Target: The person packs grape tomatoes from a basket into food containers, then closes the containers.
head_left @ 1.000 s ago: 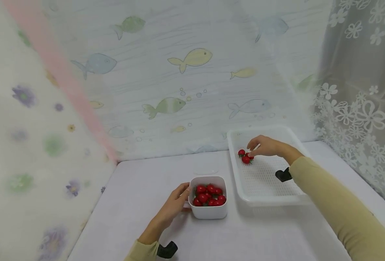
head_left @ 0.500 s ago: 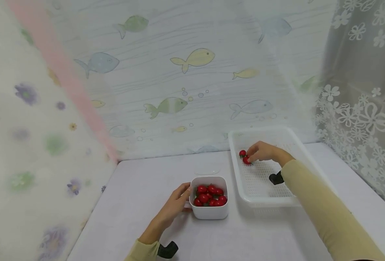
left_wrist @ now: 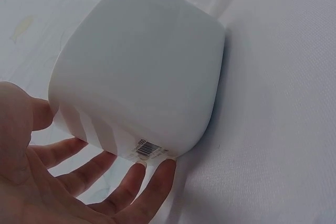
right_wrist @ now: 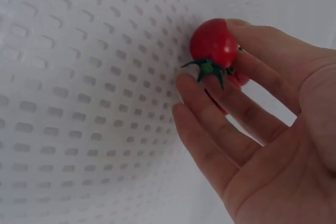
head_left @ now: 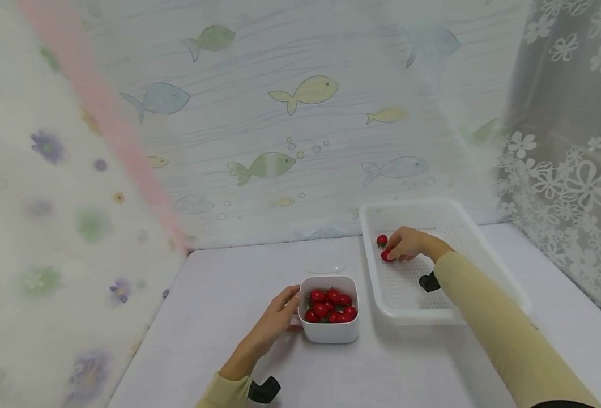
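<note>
While tomato (right_wrist: 213, 45) sits at R hand (head_left: 408, 245) fingertips, in tray (head_left: 489, 252)

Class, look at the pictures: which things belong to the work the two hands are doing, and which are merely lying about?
In the work: right hand on tomatoes in the perforated tray; left hand against the white bowl of tomatoes.

Lying about: clear lid on the table; fish-print curtain.

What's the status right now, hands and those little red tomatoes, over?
Left hand open against white square tub of tomatoes. Right hand pinching red cherry tomatoes in white perforated tray. One tomato lies loose beside it. Nothing in the way.
</note>
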Available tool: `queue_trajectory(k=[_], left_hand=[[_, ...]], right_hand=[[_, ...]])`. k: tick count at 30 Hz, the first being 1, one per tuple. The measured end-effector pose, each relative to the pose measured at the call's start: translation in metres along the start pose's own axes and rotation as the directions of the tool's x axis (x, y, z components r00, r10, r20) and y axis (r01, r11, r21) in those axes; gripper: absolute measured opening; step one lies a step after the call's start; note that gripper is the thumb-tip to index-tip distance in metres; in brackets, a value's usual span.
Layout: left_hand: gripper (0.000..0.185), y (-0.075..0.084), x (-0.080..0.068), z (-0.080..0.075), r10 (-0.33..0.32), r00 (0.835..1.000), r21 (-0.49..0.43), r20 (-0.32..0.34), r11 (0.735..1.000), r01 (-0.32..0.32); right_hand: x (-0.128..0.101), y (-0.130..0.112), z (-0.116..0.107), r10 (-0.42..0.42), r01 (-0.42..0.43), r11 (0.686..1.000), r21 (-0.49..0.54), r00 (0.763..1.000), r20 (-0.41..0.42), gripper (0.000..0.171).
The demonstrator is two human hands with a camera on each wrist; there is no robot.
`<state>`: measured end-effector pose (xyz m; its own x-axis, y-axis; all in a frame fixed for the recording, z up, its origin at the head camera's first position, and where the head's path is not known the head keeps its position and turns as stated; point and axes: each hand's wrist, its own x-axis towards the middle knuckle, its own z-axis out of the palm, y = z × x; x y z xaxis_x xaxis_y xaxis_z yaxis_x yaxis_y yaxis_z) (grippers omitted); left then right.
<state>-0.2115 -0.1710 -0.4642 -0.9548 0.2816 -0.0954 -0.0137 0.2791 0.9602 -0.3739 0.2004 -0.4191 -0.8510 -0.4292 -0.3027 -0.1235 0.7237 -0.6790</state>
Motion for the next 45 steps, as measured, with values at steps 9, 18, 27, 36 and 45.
queue_trajectory(k=[9, 18, 27, 36, 45], left_hand=[[0.049, 0.002, 0.004, 0.001, 0.02, 1.0, 0.007, 0.006, 1.0, -0.02], [0.05, 0.003, 0.007, 0.005, 0.025, 1.0, -0.016, 0.015, 1.0, -0.025], [0.05, 0.004, 0.008, 0.005, 0.025, 1.0, -0.014, 0.014, 1.0, -0.024], [0.051, 0.003, 0.006, 0.003, 0.016, 1.0, -0.006, 0.006, 1.0, -0.016], [0.051, 0.0, 0.0, 0.001, -0.002, 1.0, 0.0, -0.016, 1.0, 0.002]], right_hand=[[-0.007, 0.005, -0.003, -0.004, 0.002, 1.0, 0.02, 0.998, 0.061, 0.025], [-0.021, 0.009, -0.017, -0.042, 0.039, 0.999, 0.036, 0.995, 0.088, 0.031], [-0.041, 0.0, -0.03, -0.09, 0.085, 0.993, 0.084, 0.994, 0.061, 0.03], [-0.054, -0.008, -0.03, -0.121, 0.115, 0.978, 0.172, 0.992, 0.03, 0.03], [-0.072, -0.025, -0.024, -0.139, 0.145, 0.953, 0.265, 0.99, -0.041, 0.035]])
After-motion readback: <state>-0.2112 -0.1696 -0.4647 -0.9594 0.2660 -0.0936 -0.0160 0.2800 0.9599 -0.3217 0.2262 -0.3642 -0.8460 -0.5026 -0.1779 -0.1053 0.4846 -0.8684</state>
